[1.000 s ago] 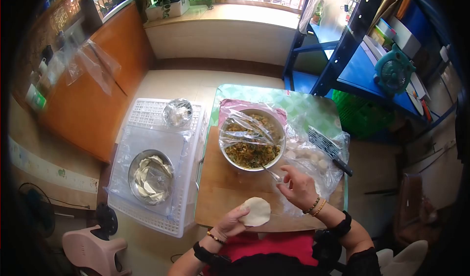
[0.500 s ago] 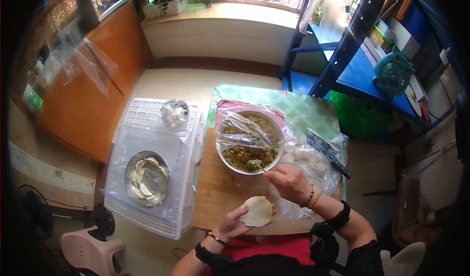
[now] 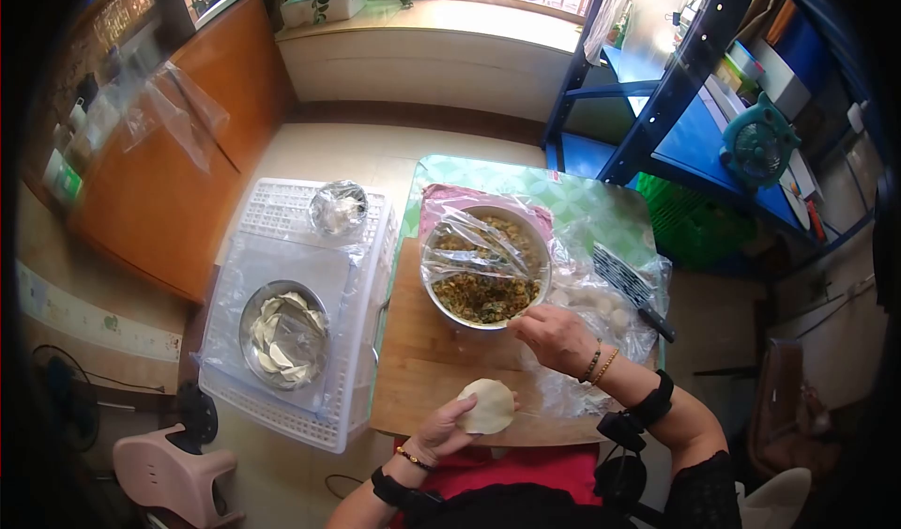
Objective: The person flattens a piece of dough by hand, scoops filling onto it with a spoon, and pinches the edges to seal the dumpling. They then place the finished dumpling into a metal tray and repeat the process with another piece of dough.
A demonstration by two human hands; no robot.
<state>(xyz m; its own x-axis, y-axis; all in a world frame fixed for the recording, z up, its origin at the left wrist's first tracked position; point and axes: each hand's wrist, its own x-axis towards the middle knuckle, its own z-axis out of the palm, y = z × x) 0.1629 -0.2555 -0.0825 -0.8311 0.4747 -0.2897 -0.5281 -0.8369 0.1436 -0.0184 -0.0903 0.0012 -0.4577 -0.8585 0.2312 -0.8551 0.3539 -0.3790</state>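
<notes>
A round, pale dumpling wrapper lies in my left hand, with the thumb over its edge, low above the wooden board. At the front rim of a metal bowl of chopped filling, my right hand is closed in a pinch. It grips the thin handle of what looks like a spoon, whose head is down in the filling and mostly hidden. Crumpled clear plastic film covers part of the bowl. Pale dough rounds show under plastic beside my right hand.
A cleaver rests on plastic at the table's right. On a white crate to the left stand a metal bowl of folded dumplings and a small plastic-covered bowl. A pink stool is at lower left.
The spoon's head has sunk deeper into the filling near the front rim, with my right hand still by the rim. My left hand holds the wrapper in nearly the same place.
</notes>
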